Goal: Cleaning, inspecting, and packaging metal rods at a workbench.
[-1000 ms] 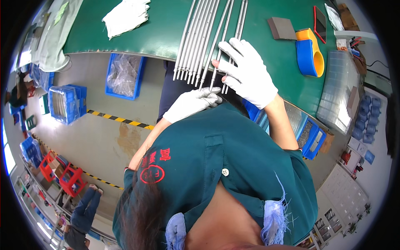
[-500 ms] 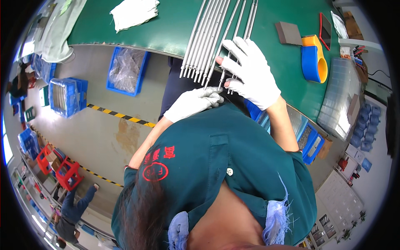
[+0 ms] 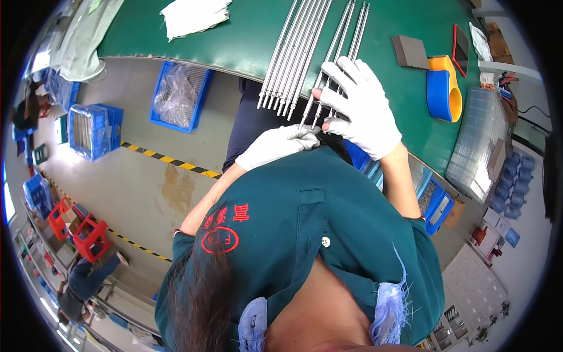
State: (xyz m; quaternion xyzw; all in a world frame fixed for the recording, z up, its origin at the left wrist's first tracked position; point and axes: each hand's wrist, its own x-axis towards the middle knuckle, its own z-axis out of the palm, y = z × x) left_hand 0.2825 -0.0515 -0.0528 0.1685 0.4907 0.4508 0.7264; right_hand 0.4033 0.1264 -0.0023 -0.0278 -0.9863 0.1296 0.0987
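- We saw the right hand (image 3: pixel 363 108), in a white glove, lying spread over a few thin metal rods (image 3: pixel 334 64), fingers wide and pressing them flat rather than gripping; against the frames a moment before it had barely shifted on them.
- The left hand (image 3: pixel 275 146), also white-gloved, sat just below the rods' near ends, fingers pinched narrow at the tips; whether it actually held a rod end we could not tell.
- Compared with a second earlier, the view had slid so the rods lay a touch further right, while both hands kept the same hold. We judged the work to be unchanged: sorting at the rod ends.
- The rods overhung the near edge of the green table (image 3: pixel 246 35), beside a larger bundle of rods (image 3: pixel 293 58) to their left.
- Right of the rods we noted a grey block (image 3: pixel 410 51) and a blue and orange roll (image 3: pixel 443 88); left of them, a white cloth (image 3: pixel 193 14).
- Below the table edge, left of the rods, blue crates (image 3: pixel 179 97) stood on a grey floor (image 3: pixel 123 188) marked with yellow-black striped tape (image 3: pixel 170 161).
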